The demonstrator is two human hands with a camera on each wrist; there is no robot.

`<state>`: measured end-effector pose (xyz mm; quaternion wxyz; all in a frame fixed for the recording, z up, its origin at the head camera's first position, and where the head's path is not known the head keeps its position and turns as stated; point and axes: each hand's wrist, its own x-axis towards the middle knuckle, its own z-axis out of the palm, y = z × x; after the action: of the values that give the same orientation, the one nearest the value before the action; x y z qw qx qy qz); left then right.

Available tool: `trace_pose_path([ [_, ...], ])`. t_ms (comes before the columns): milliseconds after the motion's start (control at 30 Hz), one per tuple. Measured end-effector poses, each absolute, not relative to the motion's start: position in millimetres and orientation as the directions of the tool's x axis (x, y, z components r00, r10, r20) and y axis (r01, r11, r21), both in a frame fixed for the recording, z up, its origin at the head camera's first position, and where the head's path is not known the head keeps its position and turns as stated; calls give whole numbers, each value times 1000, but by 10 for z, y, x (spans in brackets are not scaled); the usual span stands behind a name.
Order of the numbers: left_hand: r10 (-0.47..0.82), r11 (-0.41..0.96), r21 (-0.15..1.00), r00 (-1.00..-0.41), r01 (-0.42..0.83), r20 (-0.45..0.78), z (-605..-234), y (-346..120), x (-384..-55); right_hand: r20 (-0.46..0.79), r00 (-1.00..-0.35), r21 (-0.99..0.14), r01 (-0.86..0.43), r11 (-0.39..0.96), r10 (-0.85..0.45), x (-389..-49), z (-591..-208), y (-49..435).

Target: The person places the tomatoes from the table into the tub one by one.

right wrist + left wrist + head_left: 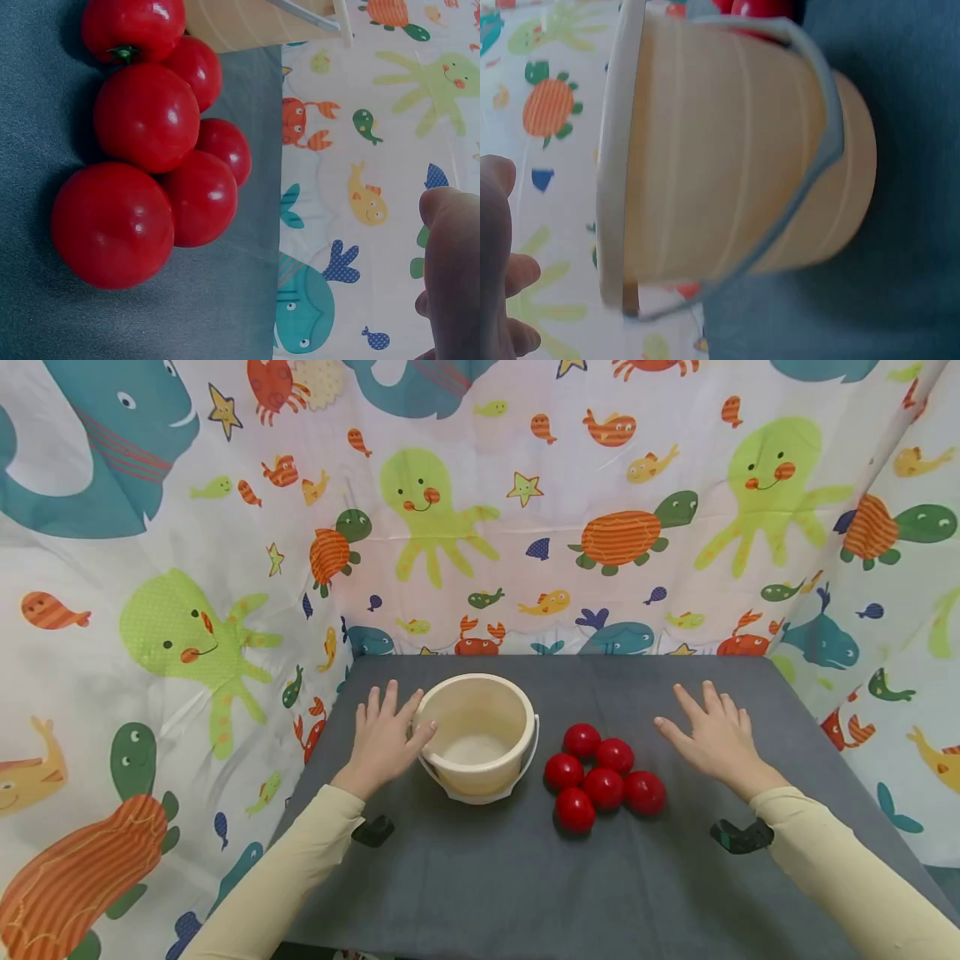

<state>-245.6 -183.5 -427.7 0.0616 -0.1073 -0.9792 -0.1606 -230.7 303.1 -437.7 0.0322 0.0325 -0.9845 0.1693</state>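
Note:
A cream bucket [480, 777] stands upright on the dark grey cloth, its white handle [831, 142] hanging down along its side. In the head view my left hand [384, 739] hovers by the bucket's left rim, fingers spread, holding nothing. Right of the bucket lie several red tomatoes [603, 788] in a close cluster; a green stem shows on one tomato [133, 26] in the right wrist view. My right hand [716, 739] is held to the right of the tomatoes, fingers spread and nothing in it. Inside the bucket only the bare cream bottom shows.
The dark grey cloth [465, 893] covers the table. A white curtain [480, 539] printed with sea animals rises behind it and along both sides. Dark wrist straps [741, 837] sit under both forearms.

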Motion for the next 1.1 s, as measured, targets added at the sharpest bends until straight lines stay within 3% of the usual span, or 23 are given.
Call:
trace_pose_path([
  [500,410,813,339,-880,472,241,-4526,-1314,-2136,56,-998,-349,-58,935,-40,-2239,-4501,3080],
  [800,436,791,238,-793,563,424,-4688,-1253,-2044,56,-998,-362,-47,931,-29,-2201,-4546,3121],
  [1100,416,806,185,-761,562,498,-4836,-1239,-2041,45,-999,-382,-41,923,-26,-2200,-4618,3129],
])
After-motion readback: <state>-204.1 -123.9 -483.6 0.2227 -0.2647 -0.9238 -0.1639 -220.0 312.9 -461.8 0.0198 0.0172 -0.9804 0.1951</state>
